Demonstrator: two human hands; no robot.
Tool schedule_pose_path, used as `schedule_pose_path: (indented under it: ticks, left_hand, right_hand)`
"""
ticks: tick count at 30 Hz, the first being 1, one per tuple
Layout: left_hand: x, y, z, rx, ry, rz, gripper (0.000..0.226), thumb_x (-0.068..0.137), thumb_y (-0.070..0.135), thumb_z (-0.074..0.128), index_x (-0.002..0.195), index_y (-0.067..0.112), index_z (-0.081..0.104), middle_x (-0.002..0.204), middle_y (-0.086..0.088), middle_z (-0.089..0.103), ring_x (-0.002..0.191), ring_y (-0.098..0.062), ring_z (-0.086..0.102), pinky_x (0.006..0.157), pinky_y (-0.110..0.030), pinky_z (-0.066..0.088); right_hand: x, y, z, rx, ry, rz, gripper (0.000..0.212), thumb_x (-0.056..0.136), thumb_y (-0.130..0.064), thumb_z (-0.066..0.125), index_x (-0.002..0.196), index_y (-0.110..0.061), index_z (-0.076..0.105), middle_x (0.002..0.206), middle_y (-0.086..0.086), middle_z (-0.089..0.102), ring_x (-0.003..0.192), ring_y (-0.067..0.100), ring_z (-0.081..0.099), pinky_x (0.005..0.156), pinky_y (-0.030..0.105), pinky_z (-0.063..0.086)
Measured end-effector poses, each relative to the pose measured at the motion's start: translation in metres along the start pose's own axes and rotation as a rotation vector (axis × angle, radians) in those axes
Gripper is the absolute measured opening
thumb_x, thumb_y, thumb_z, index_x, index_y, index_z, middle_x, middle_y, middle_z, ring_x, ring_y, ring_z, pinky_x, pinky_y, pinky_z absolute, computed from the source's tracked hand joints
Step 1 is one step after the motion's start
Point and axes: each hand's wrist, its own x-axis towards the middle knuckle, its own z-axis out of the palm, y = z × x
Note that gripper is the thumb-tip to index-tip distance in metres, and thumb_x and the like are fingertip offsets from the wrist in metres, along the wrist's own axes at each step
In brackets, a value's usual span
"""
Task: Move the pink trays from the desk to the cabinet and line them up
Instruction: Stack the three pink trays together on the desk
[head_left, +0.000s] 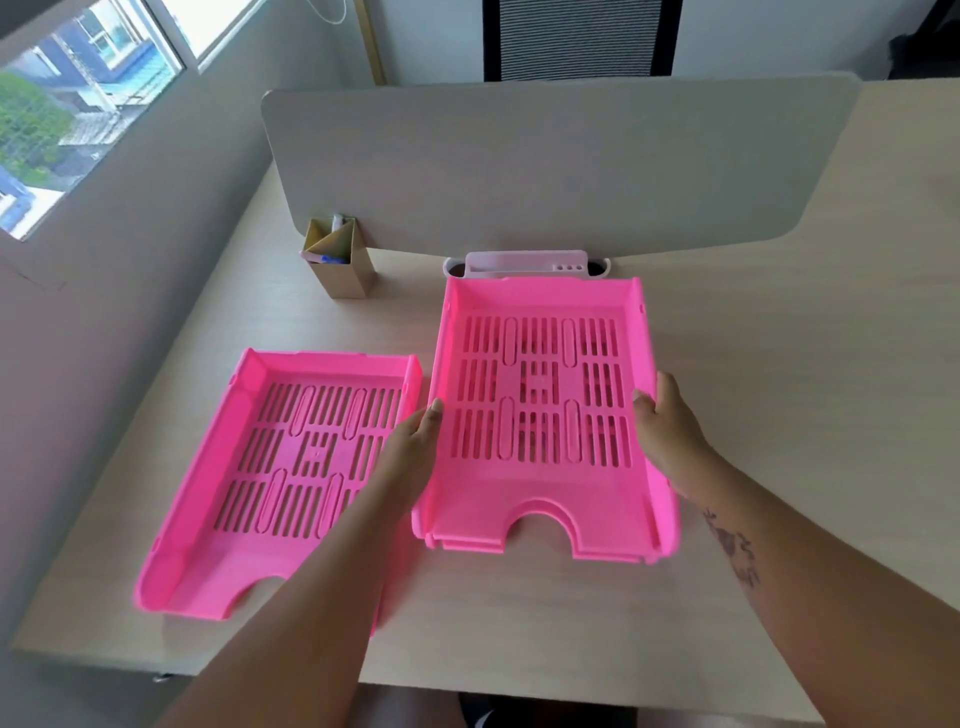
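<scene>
A stack of pink slotted trays (540, 499) sits in the middle of the desk; layered edges show at its front. My left hand (410, 447) grips the stack's left wall and my right hand (667, 431) grips its right wall. A single pink tray (208, 519) lies flat to the left, angled slightly, with my left forearm crossing over its right side. No cabinet is in view.
The light wood desk (779, 364) ends at a grey partition panel (545, 166) behind the trays. A cardboard pen holder (343, 265) stands at the back left, and a white organiser (524, 262) sits just behind the stack. A wall and window lie to the left.
</scene>
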Motion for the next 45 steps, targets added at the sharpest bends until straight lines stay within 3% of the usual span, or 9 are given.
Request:
schedule_pose_path:
  ticks: [2, 7, 11, 24, 31, 34, 37, 41, 45]
  left_hand:
    - [-0.009, -0.004, -0.001, -0.004, -0.003, -0.005, 0.051, 0.104, 0.042, 0.033, 0.12, 0.006, 0.065, 0.102, -0.016, 0.072, 0.094, -0.035, 0.069, 0.085, -0.052, 0.057]
    - [-0.043, -0.047, 0.003, -0.119, 0.035, -0.03, 0.055, 0.103, 0.044, 0.03, 0.119, 0.002, 0.061, 0.089, -0.015, 0.071, 0.078, -0.027, 0.072, 0.06, -0.035, 0.061]
    - [-0.051, -0.064, 0.015, -0.225, 0.046, -0.012, 0.065, 0.098, 0.06, 0.024, 0.122, 0.011, 0.061, 0.105, -0.031, 0.068, 0.1, -0.046, 0.067, 0.087, -0.061, 0.055]
    - [-0.045, -0.072, 0.017, -0.273, 0.099, -0.033, 0.077, 0.08, 0.077, 0.04, 0.118, 0.015, 0.064, 0.111, -0.031, 0.067, 0.102, -0.048, 0.066, 0.088, -0.066, 0.052]
    - [-0.054, -0.047, -0.003, -0.046, 0.08, 0.053, 0.052, 0.102, 0.046, 0.032, 0.104, 0.006, 0.066, 0.082, -0.009, 0.072, 0.077, -0.023, 0.073, 0.062, -0.03, 0.062]
    - [-0.056, -0.043, -0.043, 0.193, 0.208, 0.203, 0.048, 0.1, 0.049, 0.039, 0.094, 0.01, 0.066, 0.086, -0.013, 0.07, 0.08, -0.031, 0.068, 0.069, -0.044, 0.061]
    - [-0.056, -0.047, -0.096, 0.27, 0.349, 0.264, 0.036, 0.101, 0.04, 0.045, 0.085, 0.012, 0.062, 0.077, -0.003, 0.06, 0.069, -0.02, 0.054, 0.062, -0.031, 0.047]
    - [-0.051, -0.071, -0.175, 0.436, 0.548, 0.22, 0.032, 0.097, 0.029, 0.056, 0.115, 0.004, 0.066, 0.106, -0.009, 0.07, 0.093, -0.026, 0.064, 0.08, -0.038, 0.051]
    - [-0.047, -0.113, -0.231, 0.592, 0.597, 0.009, 0.049, 0.092, 0.029, 0.058, 0.135, 0.007, 0.051, 0.13, -0.017, 0.058, 0.117, -0.033, 0.055, 0.095, -0.051, 0.051]
  right_hand:
    - [-0.007, 0.005, -0.004, 0.034, -0.057, 0.0, 0.054, 0.099, -0.037, 0.039, 0.15, -0.023, 0.025, 0.137, 0.012, 0.054, 0.113, 0.035, 0.061, 0.091, 0.054, 0.053]
    - [-0.078, 0.033, -0.002, 0.147, -0.05, -0.085, 0.049, 0.1, -0.03, 0.045, 0.146, -0.022, 0.034, 0.119, -0.003, 0.058, 0.095, 0.023, 0.063, 0.067, 0.035, 0.056]
    - [-0.094, 0.052, 0.007, 0.305, -0.025, -0.052, 0.059, 0.097, -0.058, 0.027, 0.139, -0.02, 0.044, 0.098, -0.003, 0.064, 0.084, 0.02, 0.064, 0.076, 0.041, 0.056]
    - [-0.085, 0.062, 0.018, 0.432, -0.11, 0.032, 0.096, 0.062, -0.096, 0.021, 0.138, -0.04, 0.04, 0.135, 0.013, 0.058, 0.123, 0.037, 0.057, 0.099, 0.057, 0.048]
    - [-0.091, 0.041, 0.01, 0.297, 0.033, 0.026, 0.061, 0.095, -0.06, 0.033, 0.14, -0.02, 0.043, 0.125, 0.015, 0.06, 0.11, 0.036, 0.061, 0.085, 0.053, 0.056]
    - [-0.101, 0.021, 0.018, 0.043, 0.338, -0.157, 0.055, 0.099, -0.035, 0.044, 0.145, -0.005, 0.037, 0.149, 0.019, 0.039, 0.136, 0.035, 0.041, 0.108, 0.054, 0.04]
    - [-0.118, -0.031, 0.051, -0.042, 0.487, -0.478, 0.041, 0.093, -0.012, 0.051, 0.132, 0.002, 0.051, 0.139, 0.021, 0.05, 0.134, 0.033, 0.043, 0.113, 0.049, 0.035]
    - [-0.155, -0.099, 0.128, 0.062, 0.271, -0.672, 0.027, 0.09, -0.013, 0.05, 0.11, -0.002, 0.065, 0.108, 0.009, 0.065, 0.106, 0.022, 0.059, 0.099, 0.039, 0.048]
    - [-0.191, -0.121, 0.198, 0.164, -0.043, -0.392, 0.027, 0.094, -0.014, 0.051, 0.118, -0.011, 0.063, 0.117, 0.003, 0.063, 0.108, 0.019, 0.059, 0.094, 0.033, 0.049]
